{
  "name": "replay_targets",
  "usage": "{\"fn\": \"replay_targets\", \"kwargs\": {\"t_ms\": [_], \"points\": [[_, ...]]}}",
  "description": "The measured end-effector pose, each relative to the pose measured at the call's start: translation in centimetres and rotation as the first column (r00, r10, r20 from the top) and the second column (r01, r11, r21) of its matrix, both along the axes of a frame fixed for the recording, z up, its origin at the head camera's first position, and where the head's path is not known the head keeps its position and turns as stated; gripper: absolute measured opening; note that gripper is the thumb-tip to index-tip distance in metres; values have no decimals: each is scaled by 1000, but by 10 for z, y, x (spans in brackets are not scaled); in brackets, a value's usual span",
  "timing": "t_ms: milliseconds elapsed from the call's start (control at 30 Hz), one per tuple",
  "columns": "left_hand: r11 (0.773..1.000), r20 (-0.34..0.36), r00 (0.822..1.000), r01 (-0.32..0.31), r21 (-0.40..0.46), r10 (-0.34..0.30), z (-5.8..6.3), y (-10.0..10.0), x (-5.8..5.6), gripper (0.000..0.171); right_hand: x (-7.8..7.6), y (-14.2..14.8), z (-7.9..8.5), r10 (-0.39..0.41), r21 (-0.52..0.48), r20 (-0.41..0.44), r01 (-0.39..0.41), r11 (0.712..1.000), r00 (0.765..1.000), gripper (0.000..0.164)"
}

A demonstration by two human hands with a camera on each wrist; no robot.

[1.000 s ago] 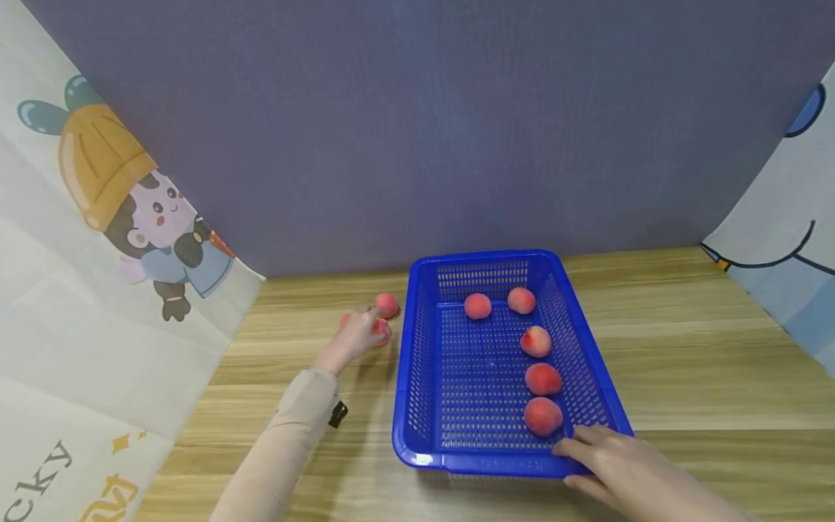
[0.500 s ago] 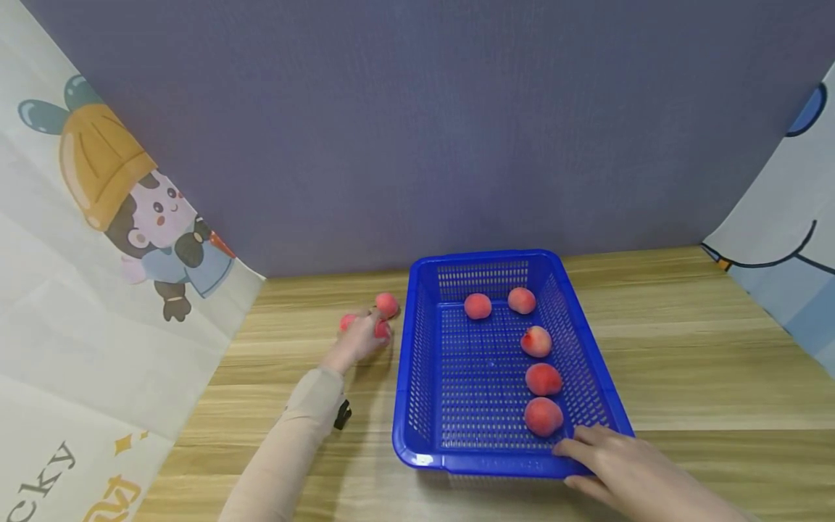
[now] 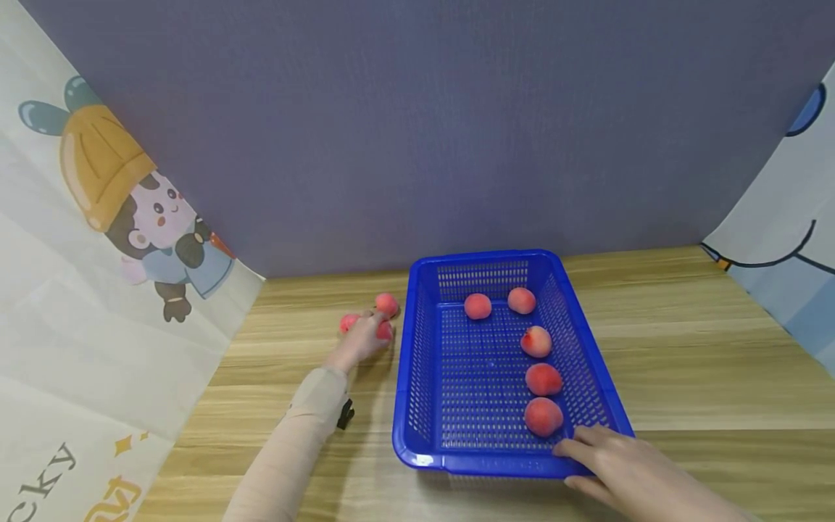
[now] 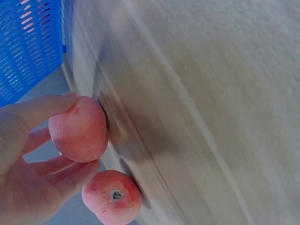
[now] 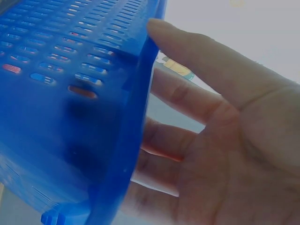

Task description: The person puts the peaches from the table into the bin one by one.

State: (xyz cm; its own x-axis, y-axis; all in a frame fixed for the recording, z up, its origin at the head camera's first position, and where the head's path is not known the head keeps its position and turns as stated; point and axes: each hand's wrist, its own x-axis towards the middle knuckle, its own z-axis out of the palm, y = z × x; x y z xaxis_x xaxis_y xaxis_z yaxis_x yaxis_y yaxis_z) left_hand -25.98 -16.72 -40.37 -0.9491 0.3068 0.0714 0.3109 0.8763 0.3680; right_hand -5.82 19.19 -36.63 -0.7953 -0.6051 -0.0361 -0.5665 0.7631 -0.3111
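Observation:
Between the thumb and fingers of my left hand (image 3: pixel 359 341) is a reddish-pink peach (image 4: pixel 78 133), close to the tabletop left of the blue plastic basket (image 3: pixel 406 377). In the left wrist view a second peach (image 4: pixel 115 199) lies just below the fingertips. Beside the hand in the head view are one peach (image 3: pixel 348 323) to its left and another peach (image 3: pixel 386 304) behind it. My right hand (image 3: pixel 609 460) grips the rim at the basket's near right corner, thumb on one side and fingers on the other in the right wrist view.
Inside the basket several peaches, among them the nearest one (image 3: pixel 543 417), line the right side and far end. The wood-grain table (image 3: pixel 691 348) meets a grey-blue panel (image 3: pixel 457 130) at the back. A printed white sheet (image 3: pixel 72 312) stands at the left.
My left hand has shifted slightly right and nearer among the loose peaches, uncovering more of the left one. The right hand and basket have stayed put.

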Motion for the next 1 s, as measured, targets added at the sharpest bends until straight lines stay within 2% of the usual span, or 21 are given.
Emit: {"fn": "replay_targets", "kwargs": {"t_ms": [233, 367, 467, 733, 1000], "points": [[1000, -21, 999, 26, -6, -27, 5, -1, 0, 38, -1, -1, 1, -10, -3, 23, 10, 1000, 1000, 32], [999, -37, 999, 35, -36, -36, 13, -2, 0, 34, -2, -1, 1, -30, 1, 72, 30, 1000, 997, 33], [998, -29, 999, 32, -56, -33, 21, -2, -1, 35, -2, -1, 1, -27, 2, 63, 27, 1000, 998, 33], [996, -23, 996, 84, -19, -85, 39, 1, 1, 42, -2, -1, 1, -22, 8, 50, 22, 1000, 998, 33], [992, -45, 991, 123, 6, -123, 52, 6, 4, 36, -2, -1, 2, -22, 0, 59, 22, 1000, 998, 34]]}}
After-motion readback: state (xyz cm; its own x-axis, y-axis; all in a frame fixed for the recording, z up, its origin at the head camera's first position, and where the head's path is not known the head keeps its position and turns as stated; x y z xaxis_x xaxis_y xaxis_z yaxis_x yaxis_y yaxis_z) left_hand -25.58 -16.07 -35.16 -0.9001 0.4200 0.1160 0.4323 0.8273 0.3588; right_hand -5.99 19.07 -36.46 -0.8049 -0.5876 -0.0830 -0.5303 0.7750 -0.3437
